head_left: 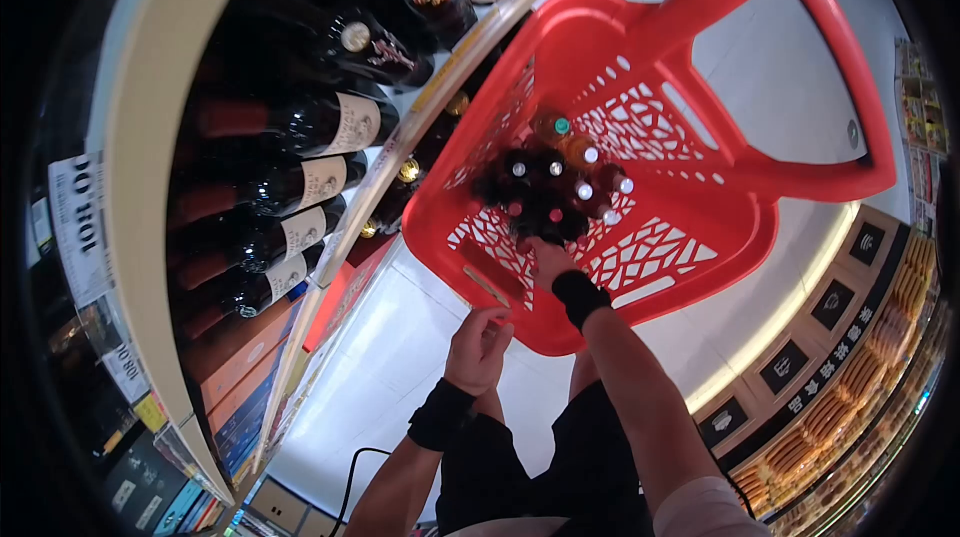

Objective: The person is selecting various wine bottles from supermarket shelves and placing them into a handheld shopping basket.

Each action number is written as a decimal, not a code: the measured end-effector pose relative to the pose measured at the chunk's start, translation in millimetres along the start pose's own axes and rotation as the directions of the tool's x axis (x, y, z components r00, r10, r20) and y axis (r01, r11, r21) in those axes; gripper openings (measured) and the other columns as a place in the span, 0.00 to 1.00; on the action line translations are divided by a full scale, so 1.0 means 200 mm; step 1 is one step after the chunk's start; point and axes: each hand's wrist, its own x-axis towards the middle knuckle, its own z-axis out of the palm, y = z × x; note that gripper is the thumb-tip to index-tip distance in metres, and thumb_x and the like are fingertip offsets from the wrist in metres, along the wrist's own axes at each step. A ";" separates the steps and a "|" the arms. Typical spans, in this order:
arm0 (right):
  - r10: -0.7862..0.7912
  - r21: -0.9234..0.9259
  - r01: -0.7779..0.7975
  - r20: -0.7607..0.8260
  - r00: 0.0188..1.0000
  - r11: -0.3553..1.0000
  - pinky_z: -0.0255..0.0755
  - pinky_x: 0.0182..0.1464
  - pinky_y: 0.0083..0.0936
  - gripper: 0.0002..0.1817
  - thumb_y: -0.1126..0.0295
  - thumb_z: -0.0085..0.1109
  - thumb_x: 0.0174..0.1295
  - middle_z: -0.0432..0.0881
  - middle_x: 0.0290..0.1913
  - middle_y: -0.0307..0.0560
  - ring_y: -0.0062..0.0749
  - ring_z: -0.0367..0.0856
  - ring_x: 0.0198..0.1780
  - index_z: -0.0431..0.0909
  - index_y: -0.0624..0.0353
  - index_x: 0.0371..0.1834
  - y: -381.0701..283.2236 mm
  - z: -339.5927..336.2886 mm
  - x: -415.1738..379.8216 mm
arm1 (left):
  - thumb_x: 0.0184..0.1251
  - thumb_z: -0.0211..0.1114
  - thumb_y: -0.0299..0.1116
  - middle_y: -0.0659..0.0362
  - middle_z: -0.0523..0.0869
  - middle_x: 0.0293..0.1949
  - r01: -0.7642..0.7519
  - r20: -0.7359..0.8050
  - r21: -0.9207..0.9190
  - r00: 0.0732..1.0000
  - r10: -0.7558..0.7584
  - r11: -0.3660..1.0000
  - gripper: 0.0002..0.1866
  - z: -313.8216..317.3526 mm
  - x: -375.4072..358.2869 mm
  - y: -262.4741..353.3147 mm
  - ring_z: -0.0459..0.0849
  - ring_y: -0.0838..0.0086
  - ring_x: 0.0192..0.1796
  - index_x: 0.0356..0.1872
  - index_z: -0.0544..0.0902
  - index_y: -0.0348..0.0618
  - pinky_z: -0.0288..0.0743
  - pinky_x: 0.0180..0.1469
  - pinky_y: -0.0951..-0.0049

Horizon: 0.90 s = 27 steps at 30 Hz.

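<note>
A red plastic shopping basket [745, 222] holds several upright bottles. Dark bottles [540, 192] with silver or red tops cluster at its left, beside an amber bottle [577, 149] and one with a green cap [561, 125]. My right hand [548, 259] reaches inside, its fingers closed at a dark bottle at the near end of the cluster; the fingertips are partly hidden. Close to the basket's near left rim, my left hand [478, 352] is curled with thumb and fingers together. Nothing shows in it.
On the left, a shelf with a pale edge [150, 67] carries wine bottles [310, 182] lying on their sides. Price tags [80, 227] hang along it. The basket's big handle [850, 107] rises at the right. Beyond lie white floor [370, 337] and a food counter [840, 337].
</note>
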 end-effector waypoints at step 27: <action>-0.079 0.270 0.141 -0.226 0.971 0.953 0.77 0.48 0.32 0.15 0.60 0.55 0.66 0.88 0.36 0.49 0.37 0.87 0.44 0.83 0.60 0.44 -0.38 -0.94 -0.99 | 0.63 0.66 0.26 0.61 0.85 0.34 -0.105 -0.326 0.063 0.938 0.119 0.993 0.06 -0.15 -0.67 0.97 0.84 0.77 0.38 0.39 0.80 0.41 0.78 0.40 0.75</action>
